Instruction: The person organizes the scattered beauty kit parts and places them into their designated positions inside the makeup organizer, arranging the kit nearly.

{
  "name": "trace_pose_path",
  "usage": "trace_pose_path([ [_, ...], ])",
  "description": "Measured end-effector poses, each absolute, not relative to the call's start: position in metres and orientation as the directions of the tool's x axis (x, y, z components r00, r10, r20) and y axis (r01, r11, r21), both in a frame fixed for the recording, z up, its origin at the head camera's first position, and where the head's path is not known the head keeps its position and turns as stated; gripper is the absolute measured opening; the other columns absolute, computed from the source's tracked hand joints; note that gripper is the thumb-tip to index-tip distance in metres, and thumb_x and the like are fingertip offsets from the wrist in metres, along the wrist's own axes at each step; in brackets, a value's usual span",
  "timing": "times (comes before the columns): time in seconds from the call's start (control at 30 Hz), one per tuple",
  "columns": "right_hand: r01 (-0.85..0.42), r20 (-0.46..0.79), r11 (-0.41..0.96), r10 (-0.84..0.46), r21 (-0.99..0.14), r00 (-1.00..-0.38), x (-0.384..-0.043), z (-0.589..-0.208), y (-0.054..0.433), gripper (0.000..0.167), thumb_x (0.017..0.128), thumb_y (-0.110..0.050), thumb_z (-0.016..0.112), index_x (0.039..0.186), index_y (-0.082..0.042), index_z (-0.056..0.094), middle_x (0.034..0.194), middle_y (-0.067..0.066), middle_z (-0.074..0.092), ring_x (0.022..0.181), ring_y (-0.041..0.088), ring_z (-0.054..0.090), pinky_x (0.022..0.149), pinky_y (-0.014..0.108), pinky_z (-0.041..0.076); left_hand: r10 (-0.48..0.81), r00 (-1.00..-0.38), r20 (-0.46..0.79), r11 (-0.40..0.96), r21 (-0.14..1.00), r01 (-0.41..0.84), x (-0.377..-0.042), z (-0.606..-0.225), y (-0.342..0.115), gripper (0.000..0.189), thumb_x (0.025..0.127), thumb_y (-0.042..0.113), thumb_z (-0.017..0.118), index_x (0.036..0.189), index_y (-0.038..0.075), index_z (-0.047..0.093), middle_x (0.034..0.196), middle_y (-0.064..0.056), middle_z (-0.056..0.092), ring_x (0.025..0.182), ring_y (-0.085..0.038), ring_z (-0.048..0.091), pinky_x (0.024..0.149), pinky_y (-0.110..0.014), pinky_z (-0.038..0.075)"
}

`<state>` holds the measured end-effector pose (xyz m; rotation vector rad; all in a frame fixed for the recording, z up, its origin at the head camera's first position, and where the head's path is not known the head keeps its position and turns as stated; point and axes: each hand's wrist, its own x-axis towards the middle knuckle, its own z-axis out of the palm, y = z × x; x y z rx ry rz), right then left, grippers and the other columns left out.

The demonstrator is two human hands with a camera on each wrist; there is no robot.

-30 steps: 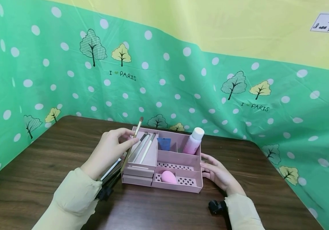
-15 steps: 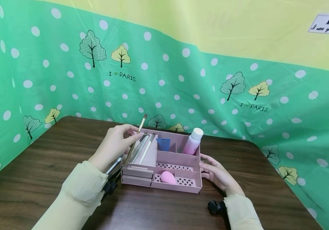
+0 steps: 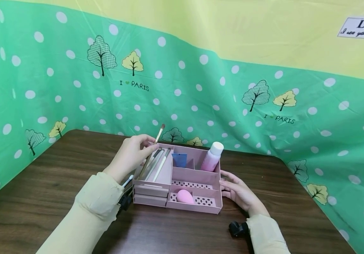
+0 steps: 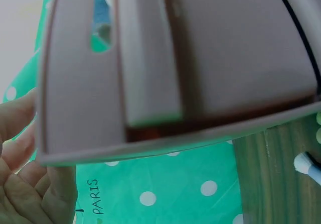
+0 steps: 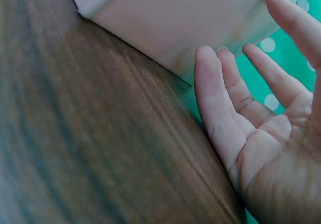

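My left hand (image 3: pixel 131 155) pinches a makeup brush (image 3: pixel 159 134) with a brown tip, over the left compartment of a pink organizer (image 3: pixel 152 200). The brush leans, bristles up, and its handle end slants into that compartment. Beside it lie several more brushes (image 3: pixel 161 167). In the left wrist view the fingers (image 4: pixel 30 184) are by the organizer's edge, and the held brush is hidden. My right hand (image 3: pixel 242 194) is at the organizer's right side, its fingertips touching or close to the wall. The right wrist view shows those fingers spread beside the pink wall (image 5: pixel 165 28).
The organizer also holds a blue packet (image 3: pixel 179 159), a pink bottle with a white cap (image 3: pixel 212 157) and a pink makeup sponge (image 3: pixel 185 197). On the wooden table (image 3: pixel 175 229), another brush (image 4: pixel 307 166) lies left of the organizer. A green patterned cloth (image 3: pixel 175 91) hangs behind.
My left hand has moved right and slightly away, bringing the brush's lower end from outside the organizer's front left corner into the left compartment. The right hand has stayed at the organizer's side.
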<state>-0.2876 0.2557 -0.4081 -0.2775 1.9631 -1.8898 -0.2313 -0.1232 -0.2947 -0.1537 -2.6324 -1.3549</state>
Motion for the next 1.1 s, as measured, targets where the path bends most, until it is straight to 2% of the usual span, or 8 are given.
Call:
trace_pose_path([
  [0.13,0.136,-0.150,0.064,-0.410,-0.989,-0.900,-0.287,-0.408,0.256,0.067,0.100,-0.018,0.056,0.154,-0.002,0.021,0.117,-0.001,0.063,0.100,0.013,0.067,0.089,0.029,0.056,0.030,-0.982,0.185,0.606,0.778,0.165,-0.235,-0.299,-0.122,0.027,0.096,0.026,0.065,0.116,0.009,0.069,0.095,-0.008,0.069,0.059,-0.016,0.058,0.055,-0.029,0.050],
  [0.33,0.128,-0.136,0.047,-0.423,-0.991,-0.896,-0.287,-0.407,0.255,0.065,0.100,-0.017,0.056,0.154,-0.001,0.021,0.117,0.000,0.063,0.099,0.013,0.067,0.089,0.029,0.056,0.051,-0.980,0.195,0.655,0.734,0.180,-0.238,-0.304,-0.120,0.024,0.093,0.023,0.069,0.112,0.008,0.073,0.089,-0.006,0.071,0.074,-0.016,0.062,0.064,-0.028,0.049],
  [0.63,0.120,-0.125,0.041,-0.438,-0.992,-0.890,-0.286,-0.408,0.255,0.066,0.101,-0.015,0.054,0.154,0.001,0.019,0.117,0.000,0.064,0.098,0.013,0.066,0.089,0.029,0.056,0.061,-0.982,0.178,0.753,0.638,0.162,-0.238,-0.304,-0.114,0.022,0.088,0.021,0.073,0.107,0.010,0.073,0.093,-0.005,0.073,0.086,-0.020,0.067,0.077,-0.038,0.052],
  [1.0,0.119,-0.131,0.054,-0.427,-0.991,-0.895,-0.288,-0.409,0.256,0.064,0.101,-0.015,0.054,0.154,-0.001,0.021,0.117,-0.001,0.064,0.097,0.012,0.067,0.088,0.029,0.056,0.036,-0.978,0.206,0.760,0.630,0.161,-0.239,-0.302,-0.102,0.022,0.087,0.019,0.075,0.105,0.008,0.076,0.092,-0.006,0.076,0.090,-0.022,0.069,0.077,-0.037,0.054],
  [1.1,0.122,-0.134,0.057,-0.421,-0.991,-0.897,-0.288,-0.409,0.256,0.063,0.101,-0.015,0.054,0.154,-0.002,0.022,0.116,-0.001,0.064,0.097,0.012,0.067,0.088,0.029,0.056,0.030,-0.976,0.215,0.761,0.628,0.162,-0.240,-0.302,-0.101,0.021,0.086,0.018,0.076,0.104,0.008,0.076,0.092,-0.006,0.076,0.087,-0.020,0.069,0.075,-0.034,0.054],
])
